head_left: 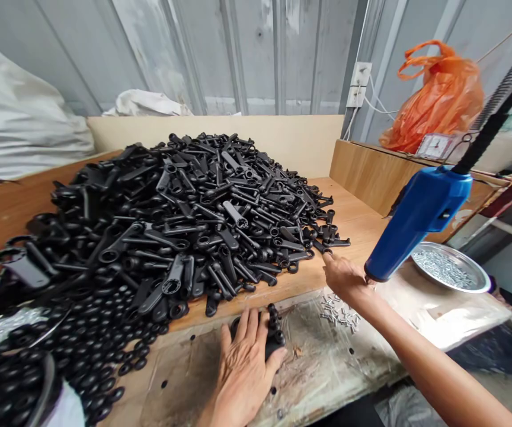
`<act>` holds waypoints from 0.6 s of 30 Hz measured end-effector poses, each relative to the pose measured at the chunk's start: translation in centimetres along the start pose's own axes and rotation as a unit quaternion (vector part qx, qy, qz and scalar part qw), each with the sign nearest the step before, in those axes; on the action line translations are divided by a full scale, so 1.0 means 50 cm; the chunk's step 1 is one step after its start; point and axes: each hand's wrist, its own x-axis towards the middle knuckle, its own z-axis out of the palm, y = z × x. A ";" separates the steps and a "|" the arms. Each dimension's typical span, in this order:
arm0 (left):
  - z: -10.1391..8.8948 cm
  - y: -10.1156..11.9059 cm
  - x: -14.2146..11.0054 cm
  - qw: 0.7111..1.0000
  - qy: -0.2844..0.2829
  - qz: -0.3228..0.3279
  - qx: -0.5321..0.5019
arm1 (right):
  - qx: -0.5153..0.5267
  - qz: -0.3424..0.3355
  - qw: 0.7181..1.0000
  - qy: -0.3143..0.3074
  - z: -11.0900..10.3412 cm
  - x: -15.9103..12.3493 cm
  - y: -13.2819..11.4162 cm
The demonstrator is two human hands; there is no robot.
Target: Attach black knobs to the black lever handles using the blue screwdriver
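Black moulded handle (274,333) lies gripped in the left hand (242,373), its long axis running away from the person, with the knobbed end pointing toward the heap. That hand's fingers are spread and curled around the piece, its lower end hidden by the thumb. The right hand (345,279) is open, its fingers extended, with the fingertips at the end of a black lever (326,248) on the edge of a large pile of levers (171,225). Black rings (91,350) lie heaped to the left. A blue electric screwdriver (420,219) hangs just beside the right hand, near a metal tray of screws (449,267). Loose screws (340,314) lie on a clear plastic sheet (309,350) over the wooden bench (354,207), before a corrugated metal wall (256,53).
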 end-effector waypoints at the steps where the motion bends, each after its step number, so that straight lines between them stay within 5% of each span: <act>1: 0.002 -0.009 -0.003 1.000 0.001 -0.006 0.003 | -0.012 0.017 1.000 0.001 0.004 0.021 0.002; 11: -0.008 -0.038 -0.011 0.999 0.016 -0.013 -0.032 | -0.017 0.065 0.998 -0.021 0.015 0.110 0.010; 15: -0.003 -0.055 -0.023 0.989 0.126 -0.014 -0.081 | -0.004 0.075 0.997 0.019 0.003 0.070 0.001; 18: -0.011 -0.045 -0.045 0.949 0.249 -0.041 -0.191 | 0.003 0.046 0.996 0.071 -0.002 -0.003 -0.018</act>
